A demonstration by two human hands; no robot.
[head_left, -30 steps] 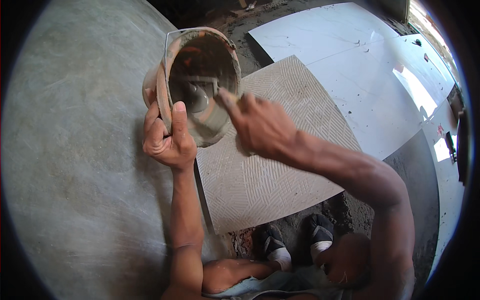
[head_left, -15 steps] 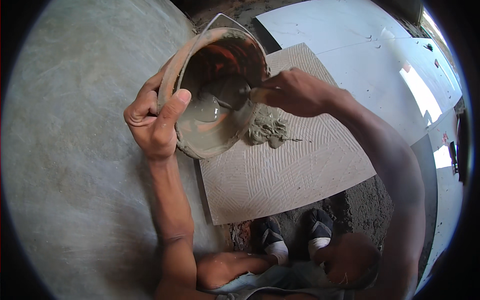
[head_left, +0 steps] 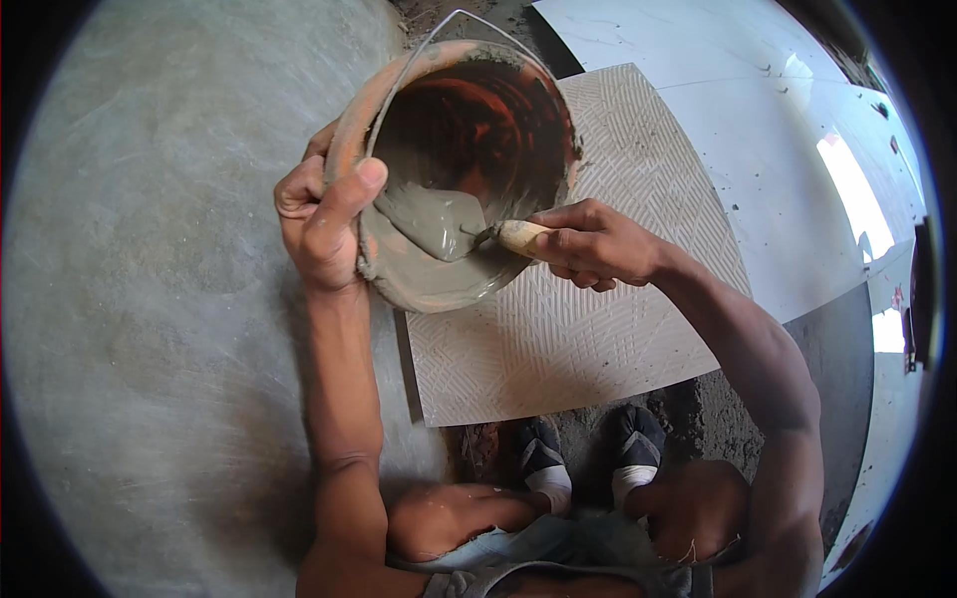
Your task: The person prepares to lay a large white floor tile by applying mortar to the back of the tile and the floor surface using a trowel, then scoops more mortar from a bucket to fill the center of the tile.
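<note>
My left hand (head_left: 329, 219) grips the rim of an orange bucket (head_left: 351, 149), thumb over the edge and fingers along the outer wall. The bucket is tipped so that its mouth faces me. Grey wet mortar (head_left: 424, 221) lies along its lower inner side. My right hand (head_left: 603, 244) is closed round the pale wooden handle (head_left: 520, 237) of a trowel. Its blade is inside the bucket, coated with mortar, so its outline is hard to make out. Beneath the bucket lies a large tile (head_left: 558, 354) with its ridged back facing up; the bucket hides part of it.
A smooth grey cement wall or slab (head_left: 179, 279) spans the left side. Glossy white tiles (head_left: 758, 169) cover the floor at right. Dark rough mortar (head_left: 713, 414) surrounds the ridged tile's near edge, close to my shoes (head_left: 638, 439). The bucket's wire handle (head_left: 459, 14) stands up at the far side.
The bucket has shifted right and its mouth faces me more. My right hand has moved nearer and rightward, showing the trowel's handle. The mortar heap on the tile is now hidden behind the bucket.
</note>
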